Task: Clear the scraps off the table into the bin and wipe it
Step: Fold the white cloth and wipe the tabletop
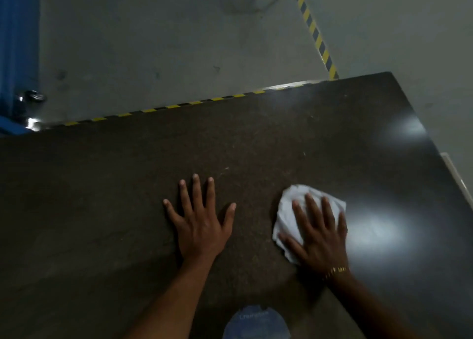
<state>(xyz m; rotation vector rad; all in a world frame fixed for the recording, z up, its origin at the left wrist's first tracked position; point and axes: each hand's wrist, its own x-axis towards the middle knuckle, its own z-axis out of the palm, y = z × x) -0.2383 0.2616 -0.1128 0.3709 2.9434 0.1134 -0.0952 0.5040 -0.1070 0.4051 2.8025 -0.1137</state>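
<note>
A dark brown table (128, 185) fills the lower part of the head view. My left hand (199, 221) lies flat on it near the middle, fingers spread and straight. To its right, my right hand (317, 231) presses a crumpled white cloth (289, 203) flat against the tabletop with straight fingers; a gold bracelet sits on that wrist. A few tiny pale specks (226, 168) lie on the surface beyond my left hand. No bin is in view.
Grey floor lies beyond the table's far edge, marked with yellow-black hazard tape (316, 33). A blue structure with metal fittings (18, 57) stands at the far left. A round blue object (256, 323) shows at the bottom edge.
</note>
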